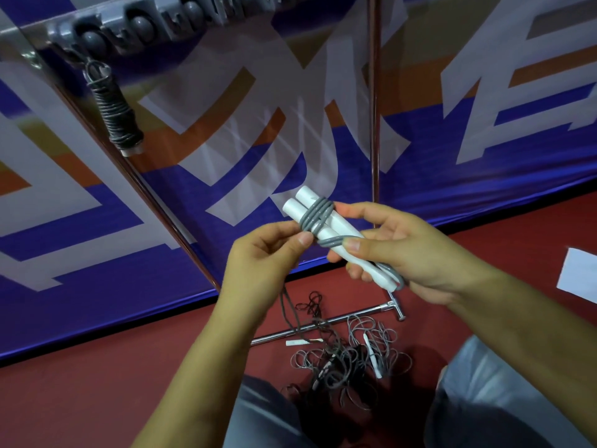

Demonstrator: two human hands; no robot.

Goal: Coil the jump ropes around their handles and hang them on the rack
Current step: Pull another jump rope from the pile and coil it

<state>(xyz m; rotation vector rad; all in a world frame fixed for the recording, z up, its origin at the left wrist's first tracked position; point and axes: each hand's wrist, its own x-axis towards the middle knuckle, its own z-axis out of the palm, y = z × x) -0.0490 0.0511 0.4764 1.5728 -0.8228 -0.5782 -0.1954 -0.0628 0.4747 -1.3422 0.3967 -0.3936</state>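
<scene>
My right hand (397, 250) grips two white jump rope handles (339, 231) held side by side, tilted up to the left. A grey rope (318, 216) is wound a few turns around their upper part. My left hand (268, 250) pinches this rope just left of the handles, and its free length hangs down towards the floor. At the top left a grey rack (142, 27) with round pegs holds one coiled dark jump rope (116, 114), which hangs down.
Several loose grey and black jump ropes (345, 354) with white handles lie tangled on the red floor below my hands. A chrome stand base (326, 323) runs across them. A blue and orange banner (452, 140) stands behind. White paper (578, 273) lies at right.
</scene>
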